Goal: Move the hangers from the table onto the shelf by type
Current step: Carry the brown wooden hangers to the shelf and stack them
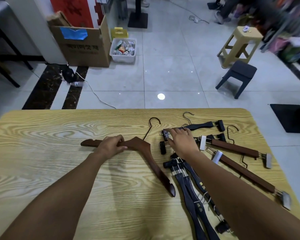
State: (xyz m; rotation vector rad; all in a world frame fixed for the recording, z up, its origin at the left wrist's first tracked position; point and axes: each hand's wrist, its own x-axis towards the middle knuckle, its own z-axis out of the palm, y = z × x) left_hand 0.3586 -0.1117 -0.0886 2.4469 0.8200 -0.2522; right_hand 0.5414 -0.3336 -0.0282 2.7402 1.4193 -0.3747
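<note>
Wooden table (pixel 42 153) takes up the whole near half of the view, no shelf in sight. All the hangers sit on its right side: two brown clip hangers (pixel 235 148) far right, a bunch of black clip hangers (pixel 185 184) near right, and one more black clip hanger (pixel 202 125) at the far edge. The brown coat hanger (pixel 140 144) lies flat mid-table, alone of its type.

Left hand (pixel 111 147) has its fingers curled round that coat hanger's left arm. Right hand (pixel 180 141) lies over the far black one near its left clip, fingers reaching across, thumb on the near side. Can't tell if it's actually gripping.

Handling-wise I'd guess solid wood: stiff, light enough for one hand, not fragile. Grab the bar, not the wire hook (pixel 154 119), and those hooks and clips look keen to snag each other in the pile
</note>
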